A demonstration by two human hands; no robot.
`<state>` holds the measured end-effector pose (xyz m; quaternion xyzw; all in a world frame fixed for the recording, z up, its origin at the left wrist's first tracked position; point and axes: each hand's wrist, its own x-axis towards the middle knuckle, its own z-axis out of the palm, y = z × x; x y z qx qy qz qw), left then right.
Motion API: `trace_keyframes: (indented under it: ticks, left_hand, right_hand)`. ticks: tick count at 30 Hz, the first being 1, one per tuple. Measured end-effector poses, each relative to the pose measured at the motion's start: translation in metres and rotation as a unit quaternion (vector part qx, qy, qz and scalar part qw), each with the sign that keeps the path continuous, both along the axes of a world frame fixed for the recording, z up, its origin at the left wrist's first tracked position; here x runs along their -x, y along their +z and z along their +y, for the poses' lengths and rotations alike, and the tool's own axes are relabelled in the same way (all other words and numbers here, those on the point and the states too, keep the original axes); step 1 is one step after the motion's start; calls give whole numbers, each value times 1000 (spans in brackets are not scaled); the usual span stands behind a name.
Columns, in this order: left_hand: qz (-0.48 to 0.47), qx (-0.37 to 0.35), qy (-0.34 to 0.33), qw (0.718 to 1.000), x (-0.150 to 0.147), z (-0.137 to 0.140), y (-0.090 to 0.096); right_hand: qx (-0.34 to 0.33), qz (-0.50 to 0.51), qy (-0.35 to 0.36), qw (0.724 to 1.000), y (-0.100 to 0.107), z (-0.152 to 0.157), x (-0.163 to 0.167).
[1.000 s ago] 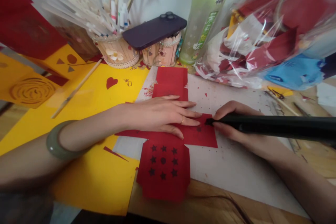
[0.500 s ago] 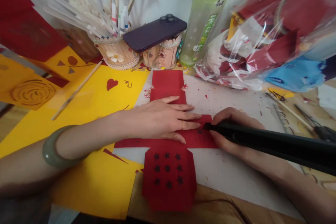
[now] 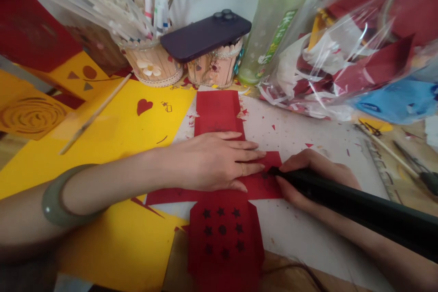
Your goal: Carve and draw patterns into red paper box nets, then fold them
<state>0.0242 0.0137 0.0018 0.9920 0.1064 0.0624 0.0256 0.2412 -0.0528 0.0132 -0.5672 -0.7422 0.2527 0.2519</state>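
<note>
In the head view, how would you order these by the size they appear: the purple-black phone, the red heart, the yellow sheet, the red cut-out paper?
Largest to smallest:
1. Yellow sheet
2. Red cut-out paper
3. Purple-black phone
4. Red heart

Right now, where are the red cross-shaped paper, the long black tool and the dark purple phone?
Red cross-shaped paper (image 3: 219, 196), head view: middle, just above the lower panel.
Long black tool (image 3: 345, 200), head view: midway along its body.
Dark purple phone (image 3: 207, 36), head view: its flat back.
</note>
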Motion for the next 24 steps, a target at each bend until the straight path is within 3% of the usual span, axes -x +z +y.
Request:
trace_keyframes:
  ticks: [6,12,18,24]
  left_hand:
    - [4,1,1,1000,1,0,-1]
    - [5,-20,0,1000,4,3,2]
    - [-14,-58,-3,998,1,3,9]
    - [-11,1,-39,999,6,11,14]
  right_hand:
    - [16,6,15,1000,0,2,-3]
    - [-42,21,22,999,2,6,-10]
    - [-21,30,44,998,1,5,-8]
    - [-21,50,76,996,3,7,-10]
